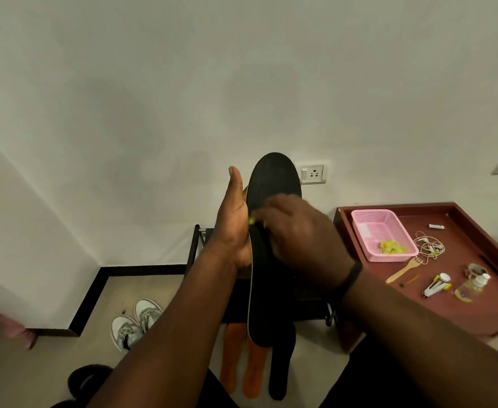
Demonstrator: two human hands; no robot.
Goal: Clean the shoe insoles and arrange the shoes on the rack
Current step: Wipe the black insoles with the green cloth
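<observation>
Two hands at frame centre: left hand (232, 228) supports black insole (272, 184), thumb straight; right hand (294, 231) fingers curled, pinching small yellow-green item (251, 221) against it.

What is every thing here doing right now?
Black insole: upright, held by both hands.
Left hand: supports the insole's edge.
Right hand: rubs it with something yellow-green.
White sneakers: side by side on the floor.
Pink basket: holds yellow bits.
</observation>
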